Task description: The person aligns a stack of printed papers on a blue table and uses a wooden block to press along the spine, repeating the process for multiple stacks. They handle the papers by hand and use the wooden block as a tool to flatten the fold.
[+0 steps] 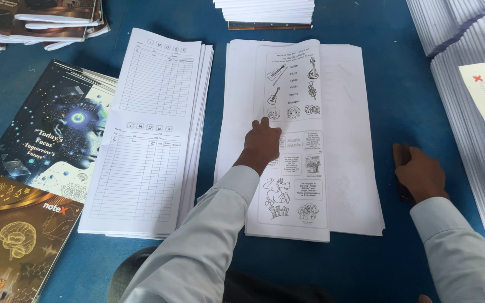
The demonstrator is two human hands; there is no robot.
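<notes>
My left hand (261,142) presses flat on a narrow printed sheet (294,95) with small drawings of instruments and cartoon figures. That sheet lies on top of a stack of large white paper (348,112) in the middle of the blue table. My right hand (418,173) rests on the table just right of the stack, fingers curled around a small dark object (401,154). Both arms wear light grey sleeves.
A stack of ruled table sheets (151,140) lies left of the white stack. Glossy dark printed covers (35,168) fan out at far left. Tall white paper piles (467,84) line the right edge, another pile (265,11) sits at the back.
</notes>
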